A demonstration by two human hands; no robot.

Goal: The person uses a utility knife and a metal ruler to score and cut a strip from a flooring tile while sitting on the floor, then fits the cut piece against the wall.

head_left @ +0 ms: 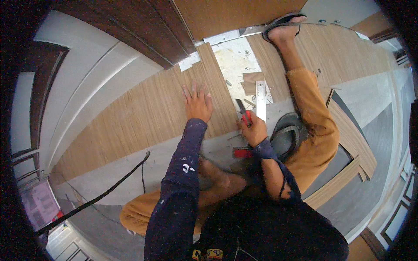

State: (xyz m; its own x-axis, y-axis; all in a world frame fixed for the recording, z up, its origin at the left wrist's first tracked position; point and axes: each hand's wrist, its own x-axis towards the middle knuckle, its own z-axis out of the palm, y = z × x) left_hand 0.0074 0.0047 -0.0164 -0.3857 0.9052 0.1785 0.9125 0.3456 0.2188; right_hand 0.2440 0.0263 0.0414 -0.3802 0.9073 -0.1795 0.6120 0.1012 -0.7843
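Observation:
My left hand [198, 104] lies flat on the wood-look floor planks [152, 117], its fingers spread toward the doorway. My right hand [254, 131] grips a red and black utility knife [244, 112] with the dark blade end pointing up and left. The knife is near the cut end of the planks, beside a bare whitish strip of floor [230, 61]. Just right of the knife, a metal ruler [261, 93] lies partly over a small offcut of plank [249, 82]. Its lower end passes behind my right hand.
A red object [242, 152] lies below my right wrist. A black sandal [287, 135] rests by my leg. Cut plank pieces [348, 130] lie to the right. A black cable [102, 195] crosses at the lower left. A dark wooden door frame [148, 30] stands ahead.

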